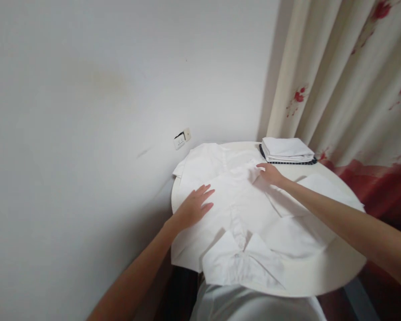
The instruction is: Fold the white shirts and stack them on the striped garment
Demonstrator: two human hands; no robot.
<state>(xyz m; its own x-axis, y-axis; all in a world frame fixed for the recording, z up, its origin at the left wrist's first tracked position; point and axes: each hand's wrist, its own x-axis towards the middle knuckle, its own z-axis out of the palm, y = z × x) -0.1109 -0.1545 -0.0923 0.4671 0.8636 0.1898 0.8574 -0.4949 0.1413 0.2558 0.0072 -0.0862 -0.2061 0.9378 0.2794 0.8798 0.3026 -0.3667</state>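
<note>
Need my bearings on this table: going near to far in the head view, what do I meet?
Shirt collar → left hand → right hand → folded white stack → curtain.

I see a white button-up shirt (pixel 240 209) spread flat, front up, on a round white table (pixel 321 276), collar nearest me.

Domestic room, likely a bedroom corner: plain white wall (pixel 87 89) with socket plate (pixel 182 139); floral cream-and-red curtain (pixel 354 80); small round white counter (pixel 321 276) bearing a spread white shirt (pixel 240 209) and folded laundry stack (pixel 287 149).
</note>
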